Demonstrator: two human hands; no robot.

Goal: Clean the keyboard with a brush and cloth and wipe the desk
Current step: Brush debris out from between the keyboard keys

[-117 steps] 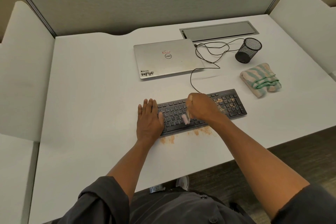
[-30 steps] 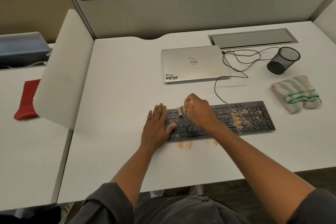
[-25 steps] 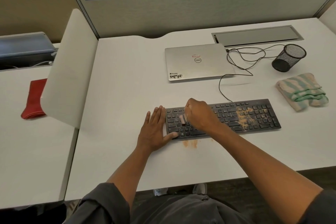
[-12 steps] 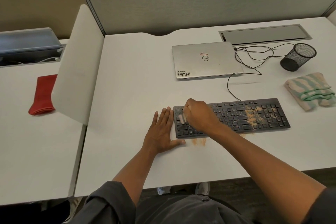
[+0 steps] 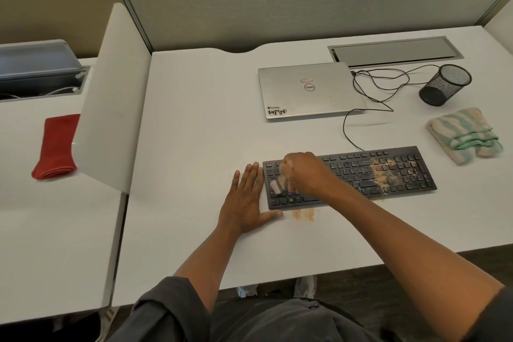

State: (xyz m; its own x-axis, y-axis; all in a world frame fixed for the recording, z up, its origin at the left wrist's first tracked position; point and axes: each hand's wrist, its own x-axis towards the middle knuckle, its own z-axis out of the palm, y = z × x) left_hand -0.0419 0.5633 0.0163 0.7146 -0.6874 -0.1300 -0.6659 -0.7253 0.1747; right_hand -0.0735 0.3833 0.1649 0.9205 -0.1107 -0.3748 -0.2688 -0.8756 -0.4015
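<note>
Right hand (image 5: 304, 172) clenched around brush (image 5: 276, 186), over left end of keyboard (image 5: 388, 175). Left hand (image 5: 247, 203) released, flat on tabletop (image 5: 194, 133), touching keyboard's left edge.

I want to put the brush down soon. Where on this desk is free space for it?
Free: the wide patch of desk between the left hand and the white divider; also the front strip below the keyboard, right of the spilled dust. Crowded: the laptop, cable, mesh cup and cloth.
</note>
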